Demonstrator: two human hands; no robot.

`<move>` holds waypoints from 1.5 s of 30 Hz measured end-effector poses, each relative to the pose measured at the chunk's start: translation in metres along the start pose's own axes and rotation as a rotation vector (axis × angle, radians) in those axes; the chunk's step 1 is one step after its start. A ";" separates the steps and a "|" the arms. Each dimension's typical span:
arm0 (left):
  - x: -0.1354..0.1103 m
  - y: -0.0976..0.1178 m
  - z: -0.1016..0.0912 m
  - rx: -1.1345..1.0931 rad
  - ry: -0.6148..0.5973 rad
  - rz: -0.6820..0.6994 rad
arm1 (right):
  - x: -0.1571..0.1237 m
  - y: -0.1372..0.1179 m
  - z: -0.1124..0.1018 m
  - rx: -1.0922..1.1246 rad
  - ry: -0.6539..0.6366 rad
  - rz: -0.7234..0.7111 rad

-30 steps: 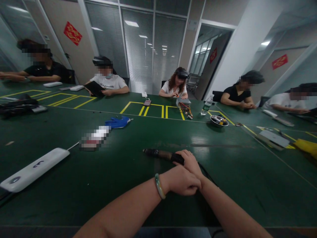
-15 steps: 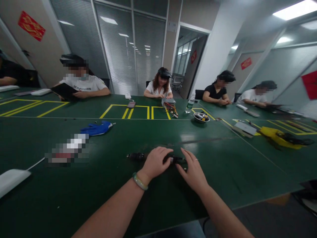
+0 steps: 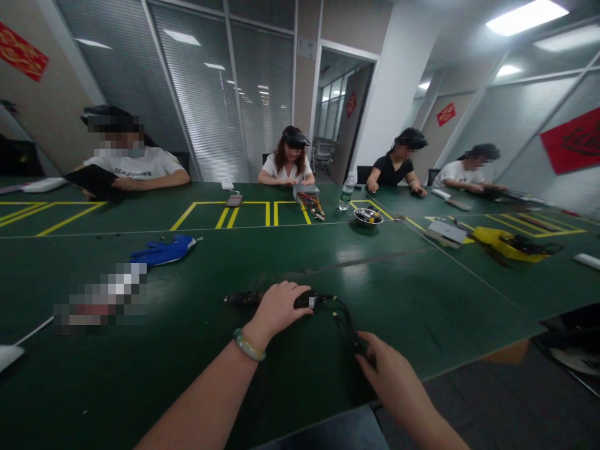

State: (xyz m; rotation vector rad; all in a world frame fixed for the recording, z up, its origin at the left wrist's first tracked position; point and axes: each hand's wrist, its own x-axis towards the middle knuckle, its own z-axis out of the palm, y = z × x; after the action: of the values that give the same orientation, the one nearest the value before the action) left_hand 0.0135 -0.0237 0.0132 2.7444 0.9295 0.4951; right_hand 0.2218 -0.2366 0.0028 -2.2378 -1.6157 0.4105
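A dark, rod-shaped tool (image 3: 244, 298) lies on the green table (image 3: 187, 350) straight ahead of me, its black cord (image 3: 344, 319) trailing off to the right. My left hand (image 3: 279, 306), a green bangle on its wrist, rests on top of the tool's middle with the fingers curled over it. My right hand (image 3: 391, 378) is nearer to me and to the right, its fingers closed on the black cord where it reaches the table's near edge.
A blue glove (image 3: 162, 250) and a blurred packet (image 3: 100, 300) lie at left. A metal bowl (image 3: 367, 217), a water bottle (image 3: 346, 191) and a bundle of wires (image 3: 310, 204) sit farther back. Several people sit round the table. A yellow object (image 3: 504, 245) lies at right.
The view has swung right. My hands, stacked together a second ago, have parted: the left stays on the tool, the right has drawn back toward me along the cord.
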 end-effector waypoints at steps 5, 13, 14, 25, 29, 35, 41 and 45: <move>-0.004 -0.009 -0.012 0.002 -0.034 -0.057 | 0.017 -0.035 0.005 0.018 -0.039 -0.013; -0.007 -0.020 -0.023 -0.016 -0.141 -0.097 | 0.060 -0.062 -0.008 -0.234 0.037 -0.116; -0.007 -0.020 -0.023 -0.009 -0.148 -0.092 | 0.067 -0.063 -0.009 -0.253 0.021 -0.135; -0.002 0.024 -0.002 0.027 -0.011 0.065 | 0.107 -0.052 -0.013 0.128 -0.315 -0.183; 0.003 0.029 0.008 0.083 -0.008 0.010 | 0.112 -0.042 -0.004 0.556 -0.526 -0.180; 0.006 0.026 0.011 0.097 0.009 0.036 | 0.122 -0.045 0.022 1.092 -0.413 -0.151; 0.004 0.024 0.007 0.041 0.025 0.041 | 0.123 -0.038 0.020 0.544 -0.080 -0.204; 0.003 0.023 0.006 0.010 0.032 0.047 | 0.122 -0.026 0.012 0.253 0.023 -0.164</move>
State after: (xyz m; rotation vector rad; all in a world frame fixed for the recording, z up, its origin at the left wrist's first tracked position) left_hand 0.0308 -0.0399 0.0152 2.7804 0.8785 0.5457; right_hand 0.2321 -0.1122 -0.0001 -1.9033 -1.6207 0.5114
